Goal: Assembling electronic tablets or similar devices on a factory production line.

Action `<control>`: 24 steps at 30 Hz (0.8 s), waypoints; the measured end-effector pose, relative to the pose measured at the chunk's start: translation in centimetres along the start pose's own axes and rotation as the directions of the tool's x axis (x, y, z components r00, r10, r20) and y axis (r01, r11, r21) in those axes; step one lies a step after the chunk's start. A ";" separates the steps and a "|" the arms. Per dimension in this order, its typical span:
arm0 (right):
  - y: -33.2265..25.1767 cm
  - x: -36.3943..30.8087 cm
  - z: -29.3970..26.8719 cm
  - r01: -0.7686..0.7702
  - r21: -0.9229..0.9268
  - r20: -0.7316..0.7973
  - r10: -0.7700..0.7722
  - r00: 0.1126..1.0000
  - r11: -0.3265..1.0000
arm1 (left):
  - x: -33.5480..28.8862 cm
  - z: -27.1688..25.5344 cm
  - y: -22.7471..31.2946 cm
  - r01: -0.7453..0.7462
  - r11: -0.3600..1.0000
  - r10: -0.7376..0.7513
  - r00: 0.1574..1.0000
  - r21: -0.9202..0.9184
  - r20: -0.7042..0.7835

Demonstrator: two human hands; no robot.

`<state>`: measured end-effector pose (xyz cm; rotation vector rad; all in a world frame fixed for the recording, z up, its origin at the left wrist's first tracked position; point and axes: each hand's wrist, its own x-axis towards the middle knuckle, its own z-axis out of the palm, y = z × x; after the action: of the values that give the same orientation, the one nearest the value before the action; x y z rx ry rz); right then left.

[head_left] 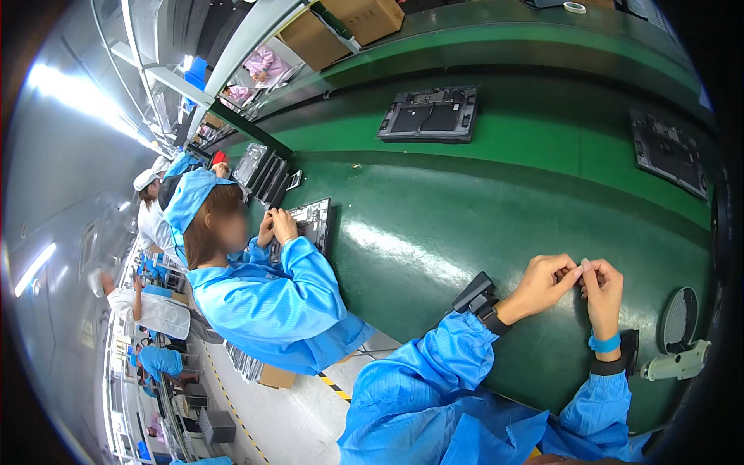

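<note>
My left hand [544, 285] and my right hand [603, 293] meet fingertip to fingertip above the green bench top [411, 225]. Both are closed in a pinch. Whatever lies between the fingertips, if anything, is too small to make out. A blue band [604, 342] circles my right wrist, and black straps with dark devices sit on both wrists. Nearest to my right hand are a round dark mesh-faced object [679, 319] and a pale green cylindrical tool [676, 362] at the bench's right side.
Opened flat electronic units, one centre [430, 115] and one right [670, 153], lie on the green strip beyond the bench. At left a co-worker in blue [267, 302] handles another opened unit [313, 222]. Several dark units are stacked [263, 172] beyond. Cardboard boxes [341, 32] stand above.
</note>
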<state>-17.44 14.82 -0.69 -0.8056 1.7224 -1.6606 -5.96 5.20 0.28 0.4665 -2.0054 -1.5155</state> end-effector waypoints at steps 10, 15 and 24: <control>-1.7 -1.7 0.6 0.349 -0.278 0.064 -0.345 0.936 0.895 | 2.1 -0.9 -1.9 0.204 0.906 -0.263 0.958 -0.372 -0.117; -3.9 -5.5 3.5 0.620 -0.189 0.418 -0.510 0.752 0.761 | 8.8 -0.5 -2.1 0.149 0.948 -0.232 0.929 -0.283 -0.290; -2.1 -3.8 2.8 0.560 -0.453 0.038 -0.612 0.790 0.694 | 14.1 3.3 -2.5 0.133 0.853 0.100 0.907 0.504 -0.408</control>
<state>-12.84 15.96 1.37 -1.6601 2.1096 -1.7352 -19.14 -1.39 0.62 0.9466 -2.0301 -0.7513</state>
